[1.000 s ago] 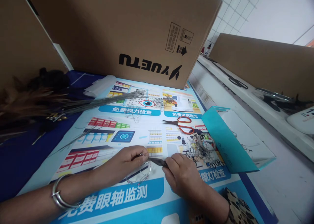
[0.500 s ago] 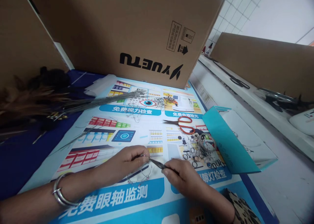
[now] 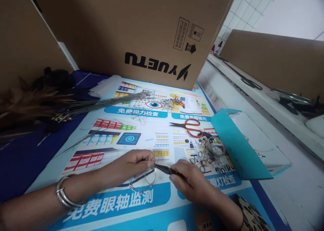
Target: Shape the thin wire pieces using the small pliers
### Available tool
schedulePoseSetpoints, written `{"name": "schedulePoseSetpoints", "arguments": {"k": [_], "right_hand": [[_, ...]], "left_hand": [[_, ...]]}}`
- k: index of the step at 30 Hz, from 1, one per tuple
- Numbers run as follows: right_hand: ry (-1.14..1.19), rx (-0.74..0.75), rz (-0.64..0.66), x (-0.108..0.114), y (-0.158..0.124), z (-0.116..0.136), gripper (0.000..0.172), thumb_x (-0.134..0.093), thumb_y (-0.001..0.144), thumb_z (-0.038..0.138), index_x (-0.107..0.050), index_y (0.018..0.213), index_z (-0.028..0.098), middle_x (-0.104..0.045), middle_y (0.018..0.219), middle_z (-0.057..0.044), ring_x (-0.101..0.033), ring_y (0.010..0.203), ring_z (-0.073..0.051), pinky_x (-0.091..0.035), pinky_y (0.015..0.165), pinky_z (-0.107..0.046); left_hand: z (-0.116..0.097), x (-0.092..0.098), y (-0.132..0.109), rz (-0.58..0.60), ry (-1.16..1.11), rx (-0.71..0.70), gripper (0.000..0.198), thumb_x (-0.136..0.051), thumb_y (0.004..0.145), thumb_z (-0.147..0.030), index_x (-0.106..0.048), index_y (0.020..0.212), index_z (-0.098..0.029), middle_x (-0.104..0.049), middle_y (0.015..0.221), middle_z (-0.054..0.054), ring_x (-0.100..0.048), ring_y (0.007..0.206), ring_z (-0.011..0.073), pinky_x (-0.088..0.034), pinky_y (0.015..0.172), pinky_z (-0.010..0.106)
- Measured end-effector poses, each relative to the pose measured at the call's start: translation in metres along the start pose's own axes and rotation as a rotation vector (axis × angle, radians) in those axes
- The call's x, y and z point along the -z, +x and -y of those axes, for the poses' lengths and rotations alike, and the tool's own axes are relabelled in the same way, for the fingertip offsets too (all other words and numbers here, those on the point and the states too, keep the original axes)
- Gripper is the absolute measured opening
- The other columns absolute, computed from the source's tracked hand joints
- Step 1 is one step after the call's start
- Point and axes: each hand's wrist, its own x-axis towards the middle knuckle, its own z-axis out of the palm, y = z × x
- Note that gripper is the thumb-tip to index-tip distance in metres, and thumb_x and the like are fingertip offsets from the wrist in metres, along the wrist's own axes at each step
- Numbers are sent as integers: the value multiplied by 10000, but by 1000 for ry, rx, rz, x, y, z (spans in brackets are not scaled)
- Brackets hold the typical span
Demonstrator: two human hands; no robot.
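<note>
Between the thumb and fingers of my left hand (image 3: 138, 163) a thin wire piece with loops and small reddish beads (image 3: 151, 179) is pinched, hanging below the fingertips. My right hand (image 3: 186, 177) is wrapped round the handles of a pair of dark pliers (image 3: 162, 168). The pliers' narrow tip reaches my left fingertips; whether it grips the wire cannot be made out. To the right of my right hand lies a tangle of wire pieces and small rings (image 3: 210, 153). Orange-handled scissors (image 3: 188, 125) lie beyond it, blades pointing left.
A turquoise open box (image 3: 240, 150) with a few wire pieces stands at the right. A bundle of thin wires (image 3: 116, 102) lies at the back left, near brown feathery material (image 3: 30, 103). A large cardboard box (image 3: 141, 32) closes off the back. At right is a white ledge (image 3: 235, 69).
My right hand and the pliers have shifted slightly, the tip staying at my left fingertips. The hanging wire loop has turned a little. The whole view has moved slightly.
</note>
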Motion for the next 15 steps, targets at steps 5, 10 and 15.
{"name": "schedulePoseSetpoints", "arguments": {"k": [5, 10, 15], "right_hand": [[-102, 26, 4, 0, 1, -2, 111, -449, 867, 264, -522, 892, 183, -533, 839, -40, -494, 783, -161, -374, 665, -253], [-270, 43, -23, -5, 0, -2, 204, -420, 876, 284, -545, 988, 168, -540, 901, -81, -486, 835, -200, -379, 707, -308], [-389, 79, -50, -8, 0, -3, 235, -387, 893, 288, -550, 997, 154, -539, 894, -93, -478, 839, -215, -373, 709, -332]], "left_hand": [[-5, 3, -1, 30, 25, -13, 245, -451, 852, -377, -537, 790, -156, -353, 598, -57, -285, 543, 90, -247, 499, 194], [-7, 5, 0, 36, 89, -3, 231, -435, 855, -347, -530, 780, -150, -359, 616, -51, -300, 565, 95, -257, 512, 196], [-3, 5, 1, 15, 178, -24, 235, -413, 864, -341, -525, 772, -155, -411, 661, -39, -356, 605, 104, -296, 541, 193]]}}
